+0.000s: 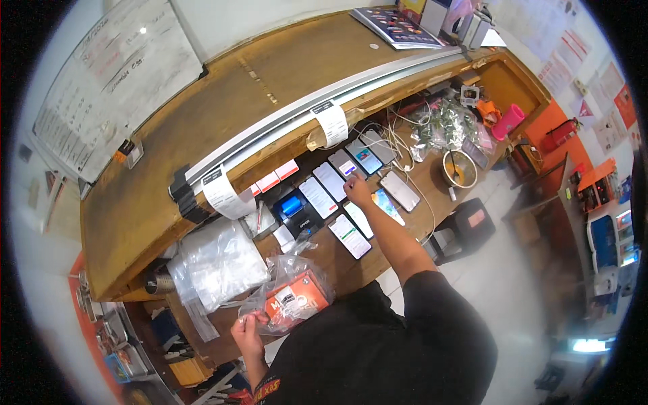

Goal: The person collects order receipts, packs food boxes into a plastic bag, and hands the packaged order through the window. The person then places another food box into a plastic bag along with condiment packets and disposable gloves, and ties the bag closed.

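At the lower left, my left hand (250, 335) pinches the edge of a clear plastic bag (316, 268). Inside the bag lies an orange printed package (297, 300) with a small white slip on it. My right hand (357, 190) reaches over the counter with a finger at the lit screen of a smartphone (345, 164); it grips nothing. Several more smartphones lie around it, among them a blue-lit one (364, 156), a white-screened one (329, 181) and one near my body (349, 236). Beside them sits a small black printer (297, 212).
A raised wooden shelf (223, 115) runs along the back, with paper strips (330, 123) hanging from its edge. A stack of clear plastic bags (223, 260) lies left. White cables (403, 145), a round tub (460, 169) and a pink cup (508, 122) are at the right.
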